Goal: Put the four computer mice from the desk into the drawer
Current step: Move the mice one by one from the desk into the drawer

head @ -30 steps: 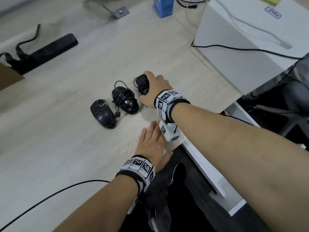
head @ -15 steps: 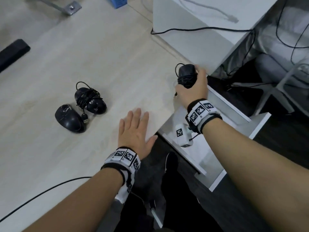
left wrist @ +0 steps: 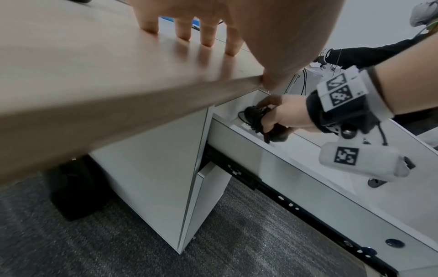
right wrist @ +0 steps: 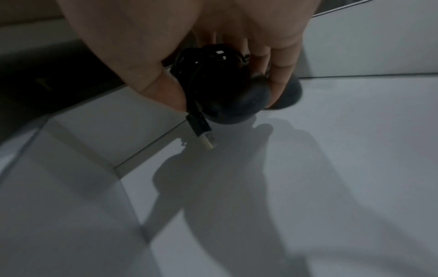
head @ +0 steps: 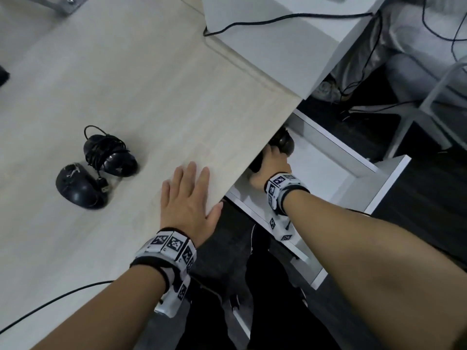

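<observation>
Two black mice lie on the pale wooden desk point(head: 151, 84): a cable-wrapped mouse point(head: 110, 155) and a plain mouse point(head: 78, 186) just in front of it. My left hand point(head: 187, 198) point(left wrist: 237, 28) rests flat on the desk edge, fingers straight. My right hand point(head: 273, 165) point(left wrist: 284, 114) point(right wrist: 221, 93) is inside the open white drawer point(head: 366, 170) point(left wrist: 249, 146) point(right wrist: 308, 168), gripping a third cable-wrapped mouse point(left wrist: 253, 118) point(right wrist: 246, 101) just above the floor, its USB plug point(right wrist: 206, 138) dangling. Another dark mouse point(head: 285, 144) point(right wrist: 292, 91) lies behind my fingers in the drawer.
A white box point(head: 278, 46) with a black cable point(head: 252, 22) stands at the desk's back right. Another cable point(head: 50, 301) crosses the front left. A white cabinet point(left wrist: 154, 168) sits under the desk. Chair legs point(head: 429, 104) and cables are right of the drawer.
My right hand lifted the wrapped mouse off the desk, carried it right over the edge and lowered it into the drawer. The left hand stayed flat on the desk.
</observation>
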